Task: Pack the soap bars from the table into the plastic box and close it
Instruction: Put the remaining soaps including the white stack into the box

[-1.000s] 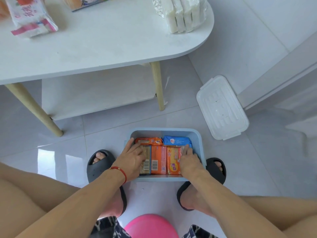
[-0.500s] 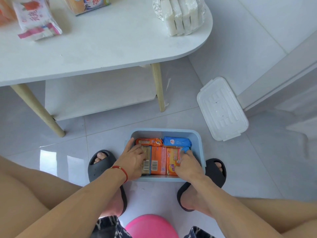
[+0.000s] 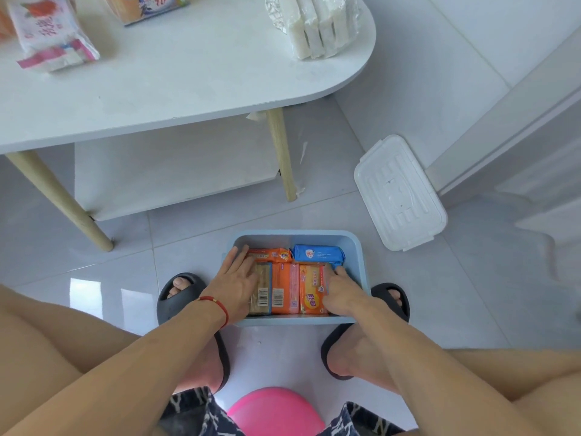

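Our left hand (image 3: 236, 280) lay flat with straight fingers on the brown soap bar (image 3: 261, 289) at the left side of the blue plastic box (image 3: 358, 262). Our right hand (image 3: 341, 291) curled its fingers down at the right edge of the yellow-orange soap bar (image 3: 311, 289); whether it gripped we could not tell. Between them stood an orange soap bar (image 3: 284, 287). Behind lay a blue soap bar (image 3: 317, 253). The white lid (image 3: 399, 191) lay on the floor, apart.

right hand (image 3: 338, 291) fingertips hidden behind soap bars (image 3: 284, 287); grip unclear
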`<action>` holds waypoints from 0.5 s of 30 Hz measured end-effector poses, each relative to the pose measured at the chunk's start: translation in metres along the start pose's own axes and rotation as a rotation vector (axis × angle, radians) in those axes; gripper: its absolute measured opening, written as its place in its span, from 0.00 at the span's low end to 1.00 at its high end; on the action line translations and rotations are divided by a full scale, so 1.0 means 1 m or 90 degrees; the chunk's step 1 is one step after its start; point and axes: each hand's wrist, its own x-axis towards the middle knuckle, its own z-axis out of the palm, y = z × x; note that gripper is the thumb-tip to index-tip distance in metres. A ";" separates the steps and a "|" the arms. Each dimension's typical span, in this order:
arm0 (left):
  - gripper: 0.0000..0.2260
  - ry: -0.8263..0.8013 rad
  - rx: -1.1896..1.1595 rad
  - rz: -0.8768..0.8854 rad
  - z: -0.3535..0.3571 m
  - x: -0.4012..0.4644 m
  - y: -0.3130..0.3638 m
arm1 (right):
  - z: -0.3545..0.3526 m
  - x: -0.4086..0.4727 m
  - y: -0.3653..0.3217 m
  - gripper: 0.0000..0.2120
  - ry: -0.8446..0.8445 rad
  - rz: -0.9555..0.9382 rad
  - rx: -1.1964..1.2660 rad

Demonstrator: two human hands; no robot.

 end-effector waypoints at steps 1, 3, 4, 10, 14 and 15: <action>0.30 0.001 -0.012 -0.018 0.000 0.001 0.001 | -0.008 -0.001 -0.002 0.33 -0.001 -0.017 0.005; 0.36 -0.014 -0.061 -0.057 -0.004 0.000 0.006 | -0.022 -0.004 -0.008 0.23 0.032 -0.053 0.000; 0.38 -0.034 -0.088 -0.069 -0.009 0.001 0.007 | -0.030 -0.005 -0.013 0.20 0.051 -0.067 0.012; 0.19 0.098 -0.353 -0.110 -0.116 -0.011 -0.005 | -0.098 -0.039 -0.085 0.13 0.135 -0.267 0.180; 0.11 0.421 -0.366 -0.120 -0.209 -0.053 -0.039 | -0.140 -0.085 -0.157 0.09 0.256 -0.473 0.271; 0.11 0.472 -0.358 -0.110 -0.228 -0.066 -0.050 | -0.148 -0.095 -0.173 0.10 0.288 -0.515 0.285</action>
